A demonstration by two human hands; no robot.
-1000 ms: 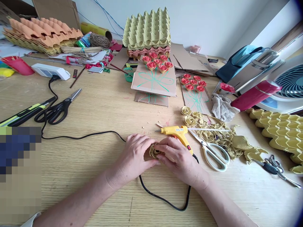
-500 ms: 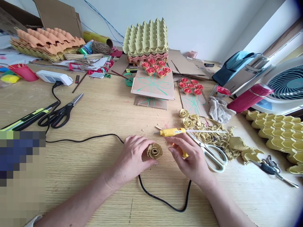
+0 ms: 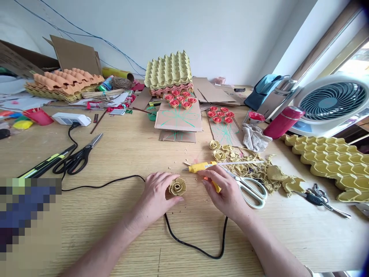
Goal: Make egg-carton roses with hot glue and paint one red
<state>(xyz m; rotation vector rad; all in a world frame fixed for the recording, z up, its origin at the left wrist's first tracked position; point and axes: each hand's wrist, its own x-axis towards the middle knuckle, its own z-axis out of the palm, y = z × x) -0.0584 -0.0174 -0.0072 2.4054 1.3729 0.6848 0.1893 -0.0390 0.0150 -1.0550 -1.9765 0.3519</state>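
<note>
My left hand [image 3: 158, 192] holds a small yellowish paper rose [image 3: 177, 186] between thumb and fingers, just above the wooden table [image 3: 121, 154]. My right hand [image 3: 225, 190] is curled round the handle of a yellow glue gun [image 3: 201, 167], whose nozzle points left. The gun's black cord [image 3: 190, 240] loops under both wrists. Two more plain paper roses [image 3: 216, 151] lie behind the gun, beside a heap of egg-carton scraps [image 3: 259, 171].
White-handled scissors [image 3: 249, 188] lie right of my right hand, black scissors [image 3: 76, 159] at the left. Cardboard sheets with red roses [image 3: 180, 100] and stacked egg trays [image 3: 168, 71] stand behind. A fan [image 3: 331, 102], red flask [image 3: 284, 122], keys [image 3: 319, 196] and yellow tray [image 3: 331, 157] fill the right.
My right hand left the rose and took hold of the glue gun. The left hand keeps the rose. The camera tilted up, so everything sits lower in view.
</note>
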